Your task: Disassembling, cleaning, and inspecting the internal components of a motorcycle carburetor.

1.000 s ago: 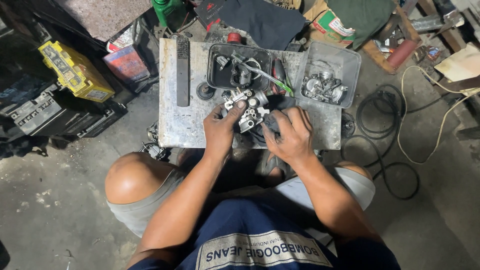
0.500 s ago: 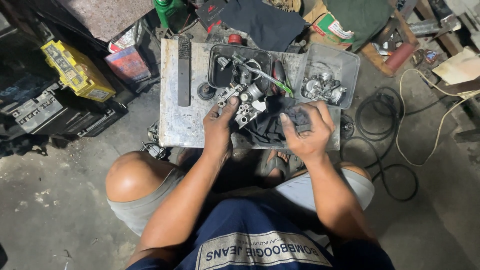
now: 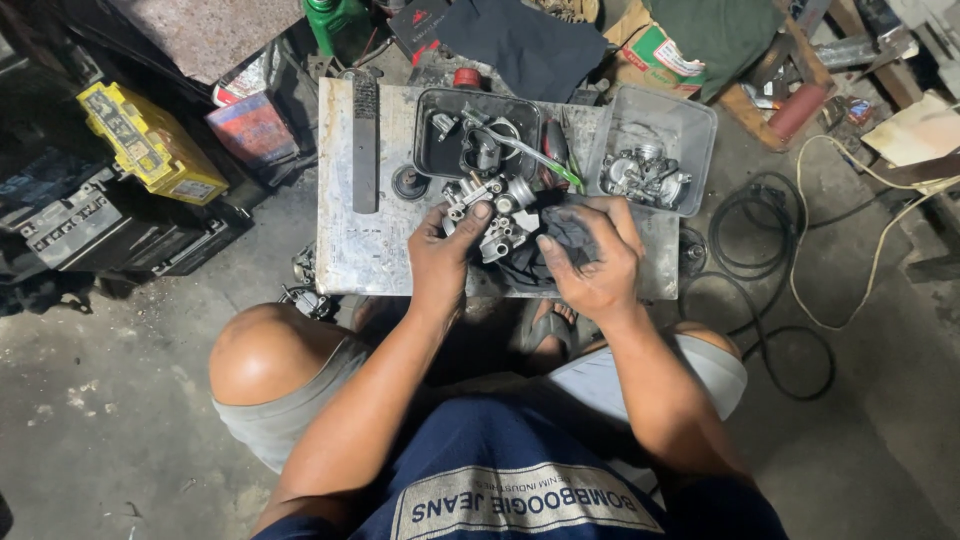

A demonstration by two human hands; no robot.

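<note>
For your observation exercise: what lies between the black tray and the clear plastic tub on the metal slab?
In the head view, a green-handled tool lies between the black tray and the clear tub, on the metal slab.

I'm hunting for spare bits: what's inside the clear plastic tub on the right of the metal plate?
The clear tub holds a heap of small silvery metal parts toward its near side. What lies under that heap is covered.

The carburettor body is cast metal, dull grey with brighter worn edges. Just right of it, the rag is dark, matt, grimy cloth. Under it, the work slab looks like scratched, stained metal. Beyond it, both trays are smooth plastic.
</note>
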